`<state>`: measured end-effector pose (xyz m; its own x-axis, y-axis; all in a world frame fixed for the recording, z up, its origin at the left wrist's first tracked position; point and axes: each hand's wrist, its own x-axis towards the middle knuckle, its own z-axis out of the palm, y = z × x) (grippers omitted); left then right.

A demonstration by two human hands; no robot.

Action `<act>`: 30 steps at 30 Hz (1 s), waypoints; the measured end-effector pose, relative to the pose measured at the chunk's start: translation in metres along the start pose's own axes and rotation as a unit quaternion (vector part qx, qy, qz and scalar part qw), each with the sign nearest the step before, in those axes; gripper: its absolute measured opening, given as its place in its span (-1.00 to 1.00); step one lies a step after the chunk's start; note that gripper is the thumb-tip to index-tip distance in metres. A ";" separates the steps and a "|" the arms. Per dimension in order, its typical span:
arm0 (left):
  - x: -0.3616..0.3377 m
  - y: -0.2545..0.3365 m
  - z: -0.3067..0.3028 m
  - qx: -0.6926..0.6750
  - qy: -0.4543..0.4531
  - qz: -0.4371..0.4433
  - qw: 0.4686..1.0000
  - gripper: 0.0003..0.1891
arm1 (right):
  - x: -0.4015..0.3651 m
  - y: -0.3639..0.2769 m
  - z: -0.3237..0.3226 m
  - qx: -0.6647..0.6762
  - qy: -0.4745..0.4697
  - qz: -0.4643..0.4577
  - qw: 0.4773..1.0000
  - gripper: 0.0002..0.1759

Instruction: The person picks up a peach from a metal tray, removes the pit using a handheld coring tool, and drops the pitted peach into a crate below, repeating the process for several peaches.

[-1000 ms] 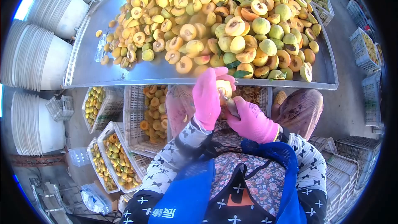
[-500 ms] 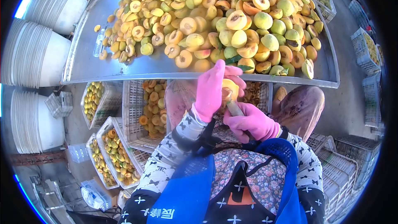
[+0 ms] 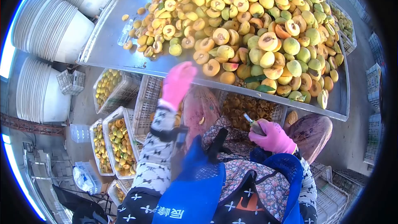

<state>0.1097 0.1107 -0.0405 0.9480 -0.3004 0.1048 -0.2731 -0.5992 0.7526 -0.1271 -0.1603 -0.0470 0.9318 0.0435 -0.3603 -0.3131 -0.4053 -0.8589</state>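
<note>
My right hand [image 3: 273,137], in a pink glove, is closed round the handle of a small pitting tool [image 3: 250,120] whose metal tip points up and left above my lap. My left hand [image 3: 179,84], gloved in pink too, is at the near edge of the metal table [image 3: 137,65], blurred by motion; its fingers are smeared, and no fruit can be made out in it. Halved peaches [image 3: 221,36] are heaped on the table beyond both hands. Below the table edge, between my knees, a crate holds brownish pits or scraps [image 3: 244,105].
A crate of peach halves [image 3: 176,118] stands partly behind my left arm. More fruit-filled crates [image 3: 120,143] are on the floor at left, near stacked white tubs [image 3: 54,25]. A clear bottle [image 3: 124,33] lies on the table. Empty crates [image 3: 327,191] stand at lower right.
My left hand has moved left, away from my right hand, and the peach between them is gone from there. My right hand has lowered and moved right with the tool. The view has shifted.
</note>
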 end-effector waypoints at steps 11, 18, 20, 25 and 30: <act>0.034 0.020 0.067 -0.064 -0.135 -0.117 0.982 -0.43 | -0.015 -0.002 -0.002 -0.024 0.065 0.008 0.998 -0.60; -0.010 0.067 0.061 -0.570 -0.146 -0.054 0.807 -0.59 | 0.004 -0.047 0.005 -0.026 0.224 -0.196 0.954 -0.58; -0.022 0.087 0.079 -0.547 -0.151 0.000 0.823 -0.60 | 0.014 -0.057 0.005 -0.026 0.257 -0.257 0.931 -0.57; -0.051 0.136 0.093 -0.702 -0.137 -0.094 0.693 -0.63 | 0.021 -0.041 0.003 -0.102 0.314 -0.265 0.906 -0.57; -0.055 0.137 0.095 -0.654 -0.138 -0.043 0.742 -0.65 | 0.017 -0.044 -0.013 -0.235 0.326 -0.253 0.880 -0.72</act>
<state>0.0046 -0.0251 -0.0047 0.8344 -0.5509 0.0184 0.3498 0.5551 0.7547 -0.0947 -0.1530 -0.0105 0.8853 -0.1446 0.4420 0.1394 -0.8242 -0.5488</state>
